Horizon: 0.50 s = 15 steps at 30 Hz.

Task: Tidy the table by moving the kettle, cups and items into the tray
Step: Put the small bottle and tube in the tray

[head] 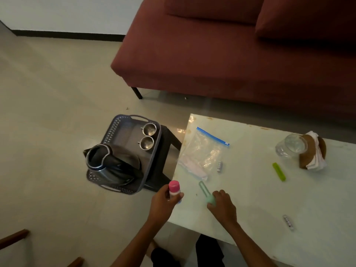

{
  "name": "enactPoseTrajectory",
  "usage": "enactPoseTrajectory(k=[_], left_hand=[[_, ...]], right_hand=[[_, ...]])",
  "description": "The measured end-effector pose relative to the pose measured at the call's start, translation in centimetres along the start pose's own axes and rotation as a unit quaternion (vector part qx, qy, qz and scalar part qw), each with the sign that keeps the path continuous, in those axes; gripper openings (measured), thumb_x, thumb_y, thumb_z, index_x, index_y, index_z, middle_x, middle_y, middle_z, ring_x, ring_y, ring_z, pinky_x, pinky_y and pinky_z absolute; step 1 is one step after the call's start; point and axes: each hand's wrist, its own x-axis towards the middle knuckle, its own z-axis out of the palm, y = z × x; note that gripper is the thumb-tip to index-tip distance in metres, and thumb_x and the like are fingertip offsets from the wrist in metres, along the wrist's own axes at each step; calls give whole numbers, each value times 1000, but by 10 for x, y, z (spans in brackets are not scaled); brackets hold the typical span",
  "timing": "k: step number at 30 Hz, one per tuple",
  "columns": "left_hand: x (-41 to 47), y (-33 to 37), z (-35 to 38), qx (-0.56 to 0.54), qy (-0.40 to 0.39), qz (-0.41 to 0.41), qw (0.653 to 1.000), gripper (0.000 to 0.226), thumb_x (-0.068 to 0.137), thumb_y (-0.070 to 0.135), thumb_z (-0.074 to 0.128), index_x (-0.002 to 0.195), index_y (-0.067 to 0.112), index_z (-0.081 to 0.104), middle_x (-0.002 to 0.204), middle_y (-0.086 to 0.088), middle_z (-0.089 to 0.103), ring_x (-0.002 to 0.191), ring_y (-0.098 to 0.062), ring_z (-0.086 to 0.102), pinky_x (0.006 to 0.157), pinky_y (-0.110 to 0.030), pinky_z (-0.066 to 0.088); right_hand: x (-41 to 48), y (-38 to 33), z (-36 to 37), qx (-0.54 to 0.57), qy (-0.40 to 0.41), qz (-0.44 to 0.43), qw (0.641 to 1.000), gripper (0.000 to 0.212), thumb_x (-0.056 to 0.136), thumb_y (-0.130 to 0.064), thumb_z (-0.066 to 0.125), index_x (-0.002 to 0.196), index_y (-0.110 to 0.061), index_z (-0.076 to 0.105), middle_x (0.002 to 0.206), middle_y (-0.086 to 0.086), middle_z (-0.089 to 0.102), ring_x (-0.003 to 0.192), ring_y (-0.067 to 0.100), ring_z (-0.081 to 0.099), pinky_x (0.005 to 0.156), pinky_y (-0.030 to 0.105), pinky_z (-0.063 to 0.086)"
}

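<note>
Both hands reach forward, each curled on something small.
The left hand (163, 199) wraps fingers and thumb round a pink-capped bottle (174, 189), holding it upright. The right hand (221, 206), back up, curls its fingers over a pale green tool (210, 200). Both forearms are bare.

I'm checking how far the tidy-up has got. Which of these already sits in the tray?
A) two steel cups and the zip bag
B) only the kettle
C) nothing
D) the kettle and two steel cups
D: the kettle and two steel cups stand inside the tray, while the zip bag lies on the table.
</note>
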Motion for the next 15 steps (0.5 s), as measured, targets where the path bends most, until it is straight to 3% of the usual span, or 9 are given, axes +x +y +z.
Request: enactPoseTrajectory(k=[5, 10, 15], left_hand=[[-26, 11, -64, -13, 49, 22, 998, 26, 83, 22, 67, 104, 23, 53, 86, 21, 57, 79, 7, 56, 60, -1, 43], [-54, 3, -141, -52, 111, 28, 992, 31, 81, 22, 69, 110, 20, 58, 97, 7, 64, 86, -2, 60, 65, -6, 43], [-76, -32, -213, -65, 110, 39, 991, 27, 77, 18, 73, 103, 17, 64, 96, -2, 70, 92, -17, 66, 81, -31, 53]], right_hand=[[-35, -67, -25, 146, -2, -14, 989, 31, 77, -31, 67, 102, -16, 59, 94, -6, 51, 91, 16, 56, 70, 28, 46], [-59, -155, -28, 196, 6, -37, 980, 33, 77, -23, 71, 107, -11, 62, 92, 0, 56, 86, 21, 59, 73, 31, 47], [-67, -238, -18, 246, 32, -52, 967, 36, 77, -15, 71, 111, -7, 64, 108, 12, 66, 100, 28, 61, 81, 32, 47]])
